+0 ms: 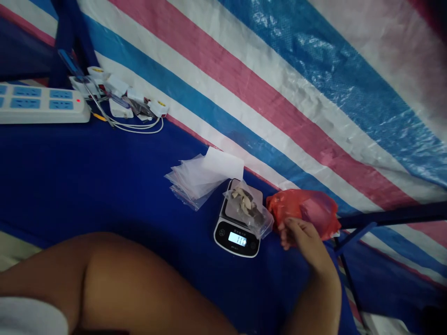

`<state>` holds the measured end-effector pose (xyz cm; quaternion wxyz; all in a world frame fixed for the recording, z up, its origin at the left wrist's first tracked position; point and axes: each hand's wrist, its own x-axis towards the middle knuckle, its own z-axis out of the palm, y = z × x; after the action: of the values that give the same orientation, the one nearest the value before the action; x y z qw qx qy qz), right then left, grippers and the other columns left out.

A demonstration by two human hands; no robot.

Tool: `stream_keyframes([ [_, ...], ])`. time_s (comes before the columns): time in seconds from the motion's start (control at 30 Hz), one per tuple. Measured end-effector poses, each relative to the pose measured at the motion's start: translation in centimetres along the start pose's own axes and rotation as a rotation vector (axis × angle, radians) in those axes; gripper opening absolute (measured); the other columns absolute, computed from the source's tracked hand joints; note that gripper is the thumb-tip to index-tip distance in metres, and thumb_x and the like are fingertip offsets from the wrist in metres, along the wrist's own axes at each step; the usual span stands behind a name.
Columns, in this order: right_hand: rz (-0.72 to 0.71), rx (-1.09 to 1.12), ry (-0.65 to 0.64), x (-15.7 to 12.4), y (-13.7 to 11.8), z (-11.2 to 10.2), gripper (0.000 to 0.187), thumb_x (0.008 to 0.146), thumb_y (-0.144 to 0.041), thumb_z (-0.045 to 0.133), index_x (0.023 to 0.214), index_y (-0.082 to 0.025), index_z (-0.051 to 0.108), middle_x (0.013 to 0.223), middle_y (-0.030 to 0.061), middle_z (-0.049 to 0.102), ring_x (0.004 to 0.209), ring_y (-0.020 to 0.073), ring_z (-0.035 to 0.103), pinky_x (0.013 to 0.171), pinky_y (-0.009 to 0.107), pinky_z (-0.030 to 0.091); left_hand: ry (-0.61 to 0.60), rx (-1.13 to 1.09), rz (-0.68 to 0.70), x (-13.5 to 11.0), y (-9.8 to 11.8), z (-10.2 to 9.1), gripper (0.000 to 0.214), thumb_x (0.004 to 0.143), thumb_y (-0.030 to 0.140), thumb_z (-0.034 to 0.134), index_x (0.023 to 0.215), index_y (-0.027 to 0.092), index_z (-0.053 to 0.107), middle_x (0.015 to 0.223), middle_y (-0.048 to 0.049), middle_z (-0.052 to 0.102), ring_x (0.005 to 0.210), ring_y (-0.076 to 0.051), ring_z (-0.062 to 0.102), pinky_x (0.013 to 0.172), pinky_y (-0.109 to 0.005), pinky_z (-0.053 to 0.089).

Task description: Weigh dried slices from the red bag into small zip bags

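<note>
Checking the surface first: what carries the items?

— A dark blue sheet (104, 177), spread flat beneath everything. Behind it rises a woven striped tarpaulin (279, 116) in pink, white and blue, creased and shiny in places, with a dark blue metal tube (391, 216) crossing it on the right.

Noted. What stands on the sheet?

— At upper left, a white power strip (42, 104) with a lit red indicator. Just beside it lies a cluster of white chargers (118, 86) trailing white cables (139, 128). Nearer the centre is a stack of clear plastic bags (185, 179) with a white paper sheet (223, 163) at its top edge. Just right of that sits a digital kitchen scale (237, 237), its display reading what looks like 11.0.

Anything on the scale?

— A clear bag of pale chips (246, 207), with some darker pieces mixed in. I cannot identify the material from here.

And the hands?

— The right hand (300, 237) is beside the scale, its fingers (288, 232) curled against the lower edge of a red plastic bag (303, 209), which lies just right of the scale. Whether they grip it, I cannot tell. The left hand is out of view; a bare bent limb (104, 279) fills the lower left foreground.
</note>
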<state>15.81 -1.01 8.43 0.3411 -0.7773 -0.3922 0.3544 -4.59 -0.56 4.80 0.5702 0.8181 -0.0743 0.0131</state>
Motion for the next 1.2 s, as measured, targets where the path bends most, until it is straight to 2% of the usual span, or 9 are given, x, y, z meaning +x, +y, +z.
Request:
stream_keyframes([
  [0.17, -0.010, -0.118, -0.215, 0.0, -0.3, 0.1, 0.036, 0.078, -0.054, 0.072, 0.081, -0.018, 0.071, 0.059, -0.0029, 0.059, 0.045, 0.0101, 0.048, 0.041, 0.022, 0.034, 0.164, 0.130, 0.048, -0.4, 0.1, -7.0, 0.020, 0.088, 0.048, 0.063, 0.084, 0.030, 0.073, 0.078, 0.0006, 0.069, 0.075, -0.016, 0.066, 0.064, -0.030, 0.053],
  [0.23, -0.086, -0.102, -0.176, 0.1, -0.8, 0.7, 0.038, 0.077, -0.055, 0.074, 0.081, -0.017, 0.072, 0.056, -0.0042, 0.054, 0.045, 0.0092, 0.044, 0.042, 0.022, 0.030, 0.624, 0.428, 0.082, -1.4, -0.8, -10.9, 0.023, 0.094, 0.041, 0.056, 0.090, 0.024, 0.071, 0.085, -0.0040, 0.070, 0.080, -0.017, 0.064, 0.076, -0.033, 0.053],
  [0.33, -0.137, -0.114, -0.083, 0.7, -1.0, 1.5, 0.042, 0.078, -0.057, 0.075, 0.082, -0.016, 0.074, 0.052, -0.0056, 0.048, 0.045, 0.0089, 0.040, 0.043, 0.023, 0.027, 0.801, 0.575, 0.046, -3.0, -3.0, -14.6, 0.020, 0.097, 0.030, 0.050, 0.102, 0.020, 0.067, 0.106, -0.0103, 0.069, 0.104, -0.024, 0.061, 0.095, -0.045, 0.048],
  [0.63, -0.304, -0.200, 0.101, 2.8, -0.6, 4.1, 0.036, 0.074, -0.052, 0.073, 0.068, -0.016, 0.068, 0.053, -0.0051, 0.044, 0.052, 0.0101, 0.038, 0.048, 0.025, 0.025, 0.741, 0.828, 0.061, -3.5, -6.0, -13.5, 0.016, 0.096, 0.023, 0.053, 0.105, 0.021, 0.066, 0.109, -0.0061, 0.069, 0.108, -0.023, 0.061, 0.096, -0.043, 0.045],
  [0.8, -0.217, -0.096, 0.110, 0.2, -0.1, -0.4, 0.031, 0.070, -0.048, 0.073, 0.072, -0.017, 0.069, 0.058, -0.0027, 0.055, 0.052, 0.0110, 0.043, 0.050, 0.024, 0.030, 0.793, 0.740, 0.082, -3.8, -5.6, -14.1, 0.013, 0.096, 0.026, 0.056, 0.100, 0.022, 0.067, 0.105, -0.0057, 0.070, 0.106, -0.022, 0.062, 0.096, -0.043, 0.047],
  [0.9, -0.167, 0.014, 0.342, -0.6, 0.6, -4.8, 0.033, 0.069, -0.052, 0.071, 0.070, -0.020, 0.064, 0.051, -0.0055, 0.047, 0.047, 0.0112, 0.039, 0.047, 0.025, 0.028, 0.919, 0.548, 0.125, -4.3, -5.8, -15.1, 0.014, 0.095, 0.029, 0.056, 0.098, 0.021, 0.067, 0.103, -0.0053, 0.071, 0.105, -0.020, 0.063, 0.095, -0.039, 0.049],
  [1.0, -0.153, -0.098, 0.534, 1.0, 1.2, -7.8, 0.028, 0.071, -0.049, 0.065, 0.066, -0.022, 0.060, 0.054, -0.0017, 0.054, 0.053, 0.0157, 0.049, 0.053, 0.028, 0.039, 1.210, 0.369, 0.035, -5.0, -6.3, -16.3, 0.017, 0.092, 0.033, 0.057, 0.089, 0.020, 0.067, 0.096, -0.0044, 0.070, 0.093, -0.019, 0.064, 0.085, -0.033, 0.050],
  [1.1, -0.052, -0.421, 0.729, 3.3, 2.1, -8.4, 0.022, 0.075, -0.039, 0.057, 0.070, -0.020, 0.068, 0.066, 0.0071, 0.065, 0.067, 0.0248, 0.061, 0.067, 0.037, 0.048, 1.416, 0.228, -0.077, -5.4, -6.6, -17.1, 0.021, 0.089, 0.036, 0.058, 0.082, 0.018, 0.066, 0.084, -0.0023, 0.069, 0.076, -0.015, 0.059, 0.070, -0.028, 0.046],
  [1.2, -0.017, -0.584, 0.757, 4.8, 3.7, -7.3, 0.029, 0.078, -0.034, 0.055, 0.085, -0.017, 0.077, 0.081, 0.0163, 0.073, 0.081, 0.0329, 0.067, 0.078, 0.045, 0.051, 1.407, 0.194, -0.082, -5.3, -6.4, -17.2, 0.023, 0.088, 0.037, 0.059, 0.077, 0.018, 0.066, 0.077, -0.0011, 0.067, 0.069, -0.013, 0.056, 0.067, -0.027, 0.045],
])
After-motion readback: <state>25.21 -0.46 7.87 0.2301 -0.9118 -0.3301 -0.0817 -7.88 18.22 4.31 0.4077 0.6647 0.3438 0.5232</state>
